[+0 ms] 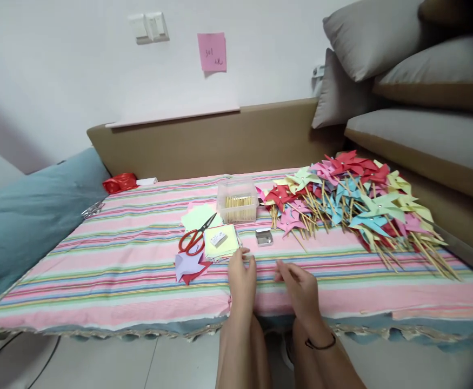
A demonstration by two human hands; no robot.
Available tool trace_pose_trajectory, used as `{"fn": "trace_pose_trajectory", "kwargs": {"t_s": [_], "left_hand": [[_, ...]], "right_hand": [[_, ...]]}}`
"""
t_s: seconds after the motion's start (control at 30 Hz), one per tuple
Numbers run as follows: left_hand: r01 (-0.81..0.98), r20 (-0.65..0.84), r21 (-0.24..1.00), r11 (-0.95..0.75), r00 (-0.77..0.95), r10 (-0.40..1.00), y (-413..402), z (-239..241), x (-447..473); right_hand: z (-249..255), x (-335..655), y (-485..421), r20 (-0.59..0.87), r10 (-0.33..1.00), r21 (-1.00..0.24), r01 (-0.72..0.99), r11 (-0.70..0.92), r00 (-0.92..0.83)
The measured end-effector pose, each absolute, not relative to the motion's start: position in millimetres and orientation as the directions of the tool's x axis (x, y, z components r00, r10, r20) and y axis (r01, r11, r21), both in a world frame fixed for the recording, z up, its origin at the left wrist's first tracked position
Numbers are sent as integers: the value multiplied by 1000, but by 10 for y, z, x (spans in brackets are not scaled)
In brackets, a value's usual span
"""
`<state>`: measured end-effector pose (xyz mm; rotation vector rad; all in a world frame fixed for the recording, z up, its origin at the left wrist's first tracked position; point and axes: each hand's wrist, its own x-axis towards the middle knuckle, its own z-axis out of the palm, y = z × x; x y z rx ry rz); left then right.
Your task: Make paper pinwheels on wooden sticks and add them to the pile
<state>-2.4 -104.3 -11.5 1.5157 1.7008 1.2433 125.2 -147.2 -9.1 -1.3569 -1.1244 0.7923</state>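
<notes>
Both my hands rest near the front edge of a striped cloth (118, 270). My left hand (242, 278) lies beside a stack of yellow paper squares (221, 241), its fingers curled, the fingertips close to the stack's corner. My right hand (299, 286) sits a little to the right with its fingers bent inward; I see nothing in it. Red-handled scissors (195, 237) lie left of the stack, over cut purple and red paper shapes (190, 266). A clear box of wooden sticks (237, 202) stands behind the paper. A small metal tin (264, 236) lies ahead of my right hand.
A big heap of paper pinwheels on sticks (353, 202) covers the right part of the cloth. A blue cushion (29, 216) lies at the left, grey cushions (402, 65) are stacked at the right. A red bag (119, 182) sits at the back left.
</notes>
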Motion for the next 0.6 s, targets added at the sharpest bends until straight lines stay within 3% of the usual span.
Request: {"fn": "trace_pose_trajectory", "kwargs": {"t_s": [0.07, 0.13, 0.3, 0.43, 0.6], "left_hand": [[503, 198, 864, -21, -301, 933, -805, -16, -140], [639, 224, 764, 87, -389, 893, -599, 77, -283], [744, 144, 593, 307, -473, 869, -251, 62, -614], [745, 36, 563, 358, -454, 890, -124, -188, -778], [781, 58, 518, 350, -440, 896, -80, -292, -821]], "right_hand": [[-26, 1284, -1183, 194, 927, -973, 184, 140, 321], [16, 1369, -882, 225, 898, -967, 203, 156, 379], [0, 1450, -287, 255, 843, -965, 175, 194, 473], [-102, 1106, -115, 265, 936, -949, 233, 211, 232], [-296, 660, -92, 399, 907, -807, 419, 418, -135]]}}
